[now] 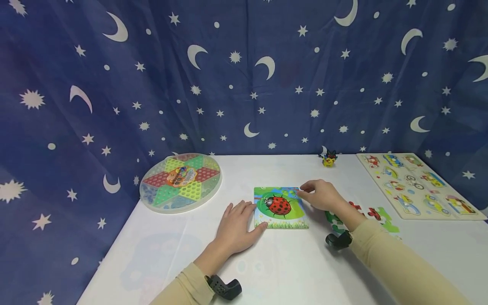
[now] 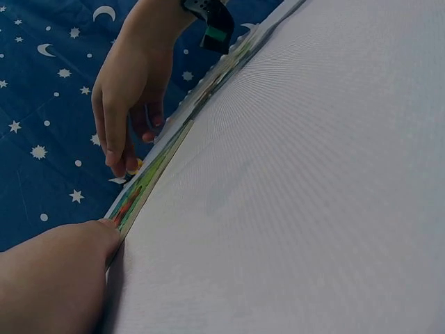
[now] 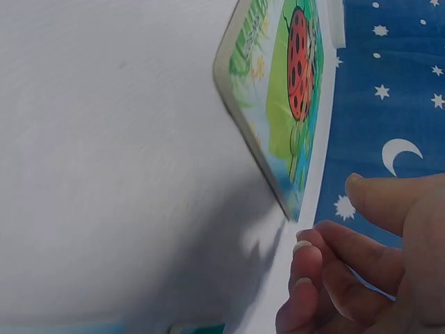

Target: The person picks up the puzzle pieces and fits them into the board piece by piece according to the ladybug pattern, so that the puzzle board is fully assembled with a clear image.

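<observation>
A square ladybug puzzle board (image 1: 281, 208) lies flat on the white table, its red spotted ladybug set on a green oval. My left hand (image 1: 236, 231) rests along the board's left side, thumb (image 2: 104, 233) at the lower left corner and fingers reaching toward the left edge. At the upper right corner hovers my right hand (image 1: 322, 195). In the right wrist view its thumb (image 3: 379, 202) stands apart from the bent fingers (image 3: 306, 268), and nothing shows between them. The board's corner lies just beyond these fingertips.
Partly under my right forearm are loose green and red puzzle pieces (image 1: 385, 218). A wooden picture board (image 1: 419, 186) lies at the right. Back left sits a round Chinese checkers board (image 1: 181, 182). A small yellow and black figurine (image 1: 328, 159) stands near the starry curtain (image 1: 244, 84).
</observation>
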The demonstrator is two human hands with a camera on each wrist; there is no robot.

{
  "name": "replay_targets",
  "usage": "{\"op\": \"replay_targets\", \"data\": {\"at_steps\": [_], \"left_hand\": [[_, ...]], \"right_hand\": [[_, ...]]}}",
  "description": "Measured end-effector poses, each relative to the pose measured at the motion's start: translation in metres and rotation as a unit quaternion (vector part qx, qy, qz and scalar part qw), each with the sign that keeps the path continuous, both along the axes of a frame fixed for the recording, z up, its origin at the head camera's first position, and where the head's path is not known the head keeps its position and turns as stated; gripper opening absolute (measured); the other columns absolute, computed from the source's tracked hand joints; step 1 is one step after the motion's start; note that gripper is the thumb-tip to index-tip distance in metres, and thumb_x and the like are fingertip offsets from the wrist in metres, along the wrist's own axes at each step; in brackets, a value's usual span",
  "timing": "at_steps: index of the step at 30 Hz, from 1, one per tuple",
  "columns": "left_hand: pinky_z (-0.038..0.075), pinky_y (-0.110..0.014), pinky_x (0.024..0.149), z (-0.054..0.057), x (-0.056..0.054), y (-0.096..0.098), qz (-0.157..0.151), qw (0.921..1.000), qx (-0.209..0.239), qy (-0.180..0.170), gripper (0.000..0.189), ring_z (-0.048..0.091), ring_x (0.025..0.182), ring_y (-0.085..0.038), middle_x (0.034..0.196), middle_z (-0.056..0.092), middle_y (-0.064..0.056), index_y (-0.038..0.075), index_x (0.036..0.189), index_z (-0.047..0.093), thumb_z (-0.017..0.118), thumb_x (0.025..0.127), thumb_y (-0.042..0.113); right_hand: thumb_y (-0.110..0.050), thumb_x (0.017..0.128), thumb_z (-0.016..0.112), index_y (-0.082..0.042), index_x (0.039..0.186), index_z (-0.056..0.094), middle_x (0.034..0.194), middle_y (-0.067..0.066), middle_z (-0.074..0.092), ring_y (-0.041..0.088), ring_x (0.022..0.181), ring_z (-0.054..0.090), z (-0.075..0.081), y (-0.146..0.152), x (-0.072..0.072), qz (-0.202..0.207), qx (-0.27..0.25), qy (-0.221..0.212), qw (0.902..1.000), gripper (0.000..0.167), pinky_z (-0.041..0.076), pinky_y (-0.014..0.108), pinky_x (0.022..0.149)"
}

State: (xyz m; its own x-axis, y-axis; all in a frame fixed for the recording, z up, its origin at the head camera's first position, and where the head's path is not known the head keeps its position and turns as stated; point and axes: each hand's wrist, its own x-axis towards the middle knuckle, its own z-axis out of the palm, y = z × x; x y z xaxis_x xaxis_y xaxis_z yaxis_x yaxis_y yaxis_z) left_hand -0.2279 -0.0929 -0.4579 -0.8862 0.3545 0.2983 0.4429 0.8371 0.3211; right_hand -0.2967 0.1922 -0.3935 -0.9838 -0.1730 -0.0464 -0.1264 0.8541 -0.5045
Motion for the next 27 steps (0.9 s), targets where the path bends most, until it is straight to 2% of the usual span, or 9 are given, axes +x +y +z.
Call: {"op": "replay_targets", "data": {"at_steps": [27], "left_hand": [[0.021,-0.053,0.122,0.001,0.0,0.001,0.003,0.9999,-0.01,-0.006,0.075,0.043,0.143,-0.029,0.147,0.054,-0.009,0.012,0.146,0.056,0.06,0.093,0.064]], "right_hand": [[-0.035,0.1,0.065,-0.001,0.122,0.069,0.116,0.017,0.069,0.033,0.101,0.063,0.0,0.042,0.015,-0.016,0.01,-0.012,0.9998,0.041,0.055,0.047,0.082]]}}
